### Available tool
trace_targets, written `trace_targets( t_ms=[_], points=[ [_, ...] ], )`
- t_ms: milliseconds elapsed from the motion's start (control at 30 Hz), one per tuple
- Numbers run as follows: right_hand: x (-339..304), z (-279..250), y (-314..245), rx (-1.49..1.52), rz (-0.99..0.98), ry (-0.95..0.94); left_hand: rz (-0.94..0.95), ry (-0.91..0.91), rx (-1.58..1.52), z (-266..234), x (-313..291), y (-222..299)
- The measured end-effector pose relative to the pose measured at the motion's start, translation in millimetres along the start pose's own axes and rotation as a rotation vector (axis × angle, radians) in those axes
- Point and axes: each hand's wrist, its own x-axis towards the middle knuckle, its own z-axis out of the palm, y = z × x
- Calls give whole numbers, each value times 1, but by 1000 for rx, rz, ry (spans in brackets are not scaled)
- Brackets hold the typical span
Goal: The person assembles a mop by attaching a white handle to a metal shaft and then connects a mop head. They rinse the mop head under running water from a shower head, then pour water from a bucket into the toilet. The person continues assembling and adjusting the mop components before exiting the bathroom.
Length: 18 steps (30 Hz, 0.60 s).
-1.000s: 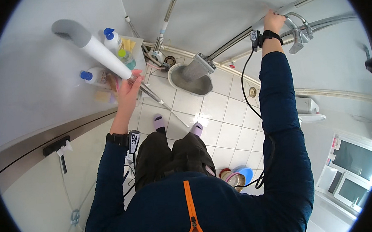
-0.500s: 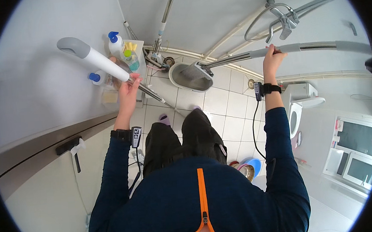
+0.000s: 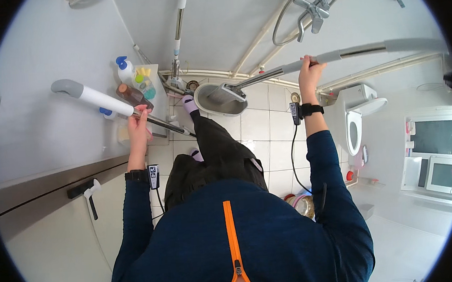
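My left hand [image 3: 138, 127] is closed around a long pole [image 3: 102, 101] with a white grip and a curved grey end. Its metal shaft slants down to the right, and its lower end is hidden by my leg. My right hand [image 3: 311, 76] grips the grey sleeve of a flat mop [image 3: 266, 77], whose handle stretches off to the right. The mop's flat head [image 3: 227, 94] rests tilted in a grey oval bucket [image 3: 200, 102] of murky water. One foot in a lilac slipper [image 3: 189, 105] is beside the bucket's left rim.
Several bottles, one a brown bottle [image 3: 132, 94], crowd a small stand [image 3: 154, 72] at the left. Another pole [image 3: 178, 31] leans in the corner. A wall tap [image 3: 316, 17] is above; pipes [image 3: 255, 39] run along the wall. A toilet [image 3: 354, 129] stands right.
One of my feet has stepped forward to the bucket's left side. The view has shifted, and both hands keep their holds on the poles.
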Motion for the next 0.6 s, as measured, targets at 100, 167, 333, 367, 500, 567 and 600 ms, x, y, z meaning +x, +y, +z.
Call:
trace_targets(
  t_ms=[100, 167, 333, 367, 500, 567, 600],
  points=[
    [7, 7, -1, -39, -23, -38, 1, -13, 21, -3, -2, 7],
    [13, 15, -2, 9, 7, -37, 45, -8, 38, -2, -3, 10],
    [27, 39, -5, 11, 31, -38, 45, -18, 39, 2, 0, 16],
    [30, 42, -6, -1, 44, -32, 59, -19, 53, 3, 0, 17],
    [41, 55, -5, -153, 35, 0, -23, -34, 41, 2, -3, 16],
    [47, 55, -2, -195, 57, 15, 25, -36, 57, 1, -5, 13],
    [50, 55, -1, -235, 49, 30, 27, -39, 44, -1, -7, 12]
  ],
)
